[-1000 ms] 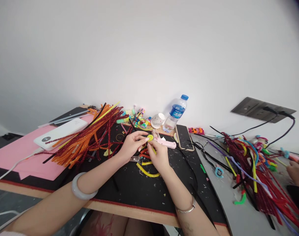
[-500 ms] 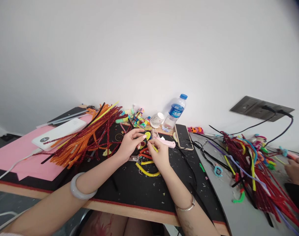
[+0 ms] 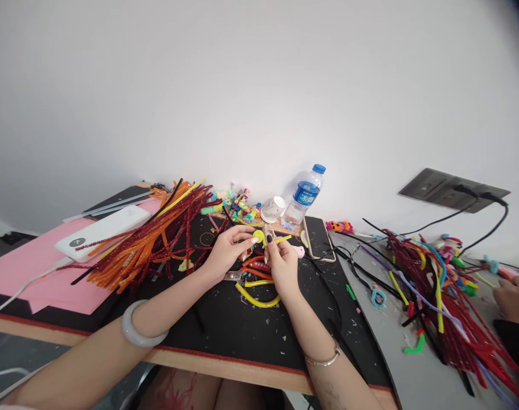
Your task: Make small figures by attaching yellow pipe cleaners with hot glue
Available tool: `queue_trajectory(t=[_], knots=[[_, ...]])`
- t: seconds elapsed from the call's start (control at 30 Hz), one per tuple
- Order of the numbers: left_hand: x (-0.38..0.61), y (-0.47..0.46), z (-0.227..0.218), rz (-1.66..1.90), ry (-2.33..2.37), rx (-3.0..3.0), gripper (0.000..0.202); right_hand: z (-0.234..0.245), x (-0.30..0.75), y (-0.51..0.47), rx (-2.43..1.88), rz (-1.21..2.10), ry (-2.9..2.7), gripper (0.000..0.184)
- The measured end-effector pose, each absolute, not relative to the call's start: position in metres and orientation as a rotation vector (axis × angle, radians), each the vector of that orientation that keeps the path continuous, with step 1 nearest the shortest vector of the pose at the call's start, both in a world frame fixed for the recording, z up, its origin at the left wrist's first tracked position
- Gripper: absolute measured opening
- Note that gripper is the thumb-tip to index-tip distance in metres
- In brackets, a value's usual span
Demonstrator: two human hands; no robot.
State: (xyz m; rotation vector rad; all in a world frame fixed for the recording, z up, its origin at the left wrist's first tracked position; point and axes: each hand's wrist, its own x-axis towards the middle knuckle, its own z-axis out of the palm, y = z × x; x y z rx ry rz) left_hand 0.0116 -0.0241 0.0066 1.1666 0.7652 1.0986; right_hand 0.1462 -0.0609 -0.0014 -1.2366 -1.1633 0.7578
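Over the black mat (image 3: pixel 237 330), my left hand (image 3: pixel 227 250) pinches a small yellow coil of pipe cleaner (image 3: pixel 258 234) between thumb and fingertips. My right hand (image 3: pixel 281 263) meets it from the right, fingers closed on the loose yellow end (image 3: pixel 282 239) that sticks out to the right. Both hands hover just above the mat. Under them lie a curved yellow pipe cleaner (image 3: pixel 257 299) and some short red and orange pieces (image 3: pixel 254 266). A pink tool (image 3: pixel 299 251) lies just behind my right hand, partly hidden.
A heap of orange and dark red pipe cleaners (image 3: pixel 156 236) lies left, by a white power bank (image 3: pixel 103 230) on pink sheets. Behind stand a water bottle (image 3: pixel 304 196), a paper cup (image 3: pixel 274 209) and a phone (image 3: pixel 317 236). Another person's hand (image 3: pixel 513 299) rests right, beside mixed pipe cleaners (image 3: pixel 438 290).
My right hand has turned and risen slightly, drawing the yellow end out to the right of the coil. My left hand stays in place, pinching the coil.
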Motion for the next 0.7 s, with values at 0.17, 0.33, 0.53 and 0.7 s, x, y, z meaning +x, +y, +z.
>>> queue_trajectory(t=[0.17, 0.33, 0.53, 0.7], knots=[[0.011, -0.0239, 0.0035, 1.0, 0.728, 1.213, 0.037, -0.0009, 0.1479, -0.0604, -1.21, 0.72, -1.168, 0.026], [0.0109, -0.0252, 0.0039, 0.905, 0.718, 1.287, 0.038, -0.0018, 0.15, -0.0605, -1.225, 0.704, -1.161, 0.027], [0.0123, -0.0287, 0.0057, 0.79, 0.669, 1.457, 0.034, -0.004, 0.1515, -0.0603, -1.246, 0.711, -1.176, 0.03], [0.0131, -0.0274, 0.004, 0.847, 0.65, 1.505, 0.032, -0.0015, 0.1514, -0.0611, -1.212, 0.74, -1.167, 0.029]])
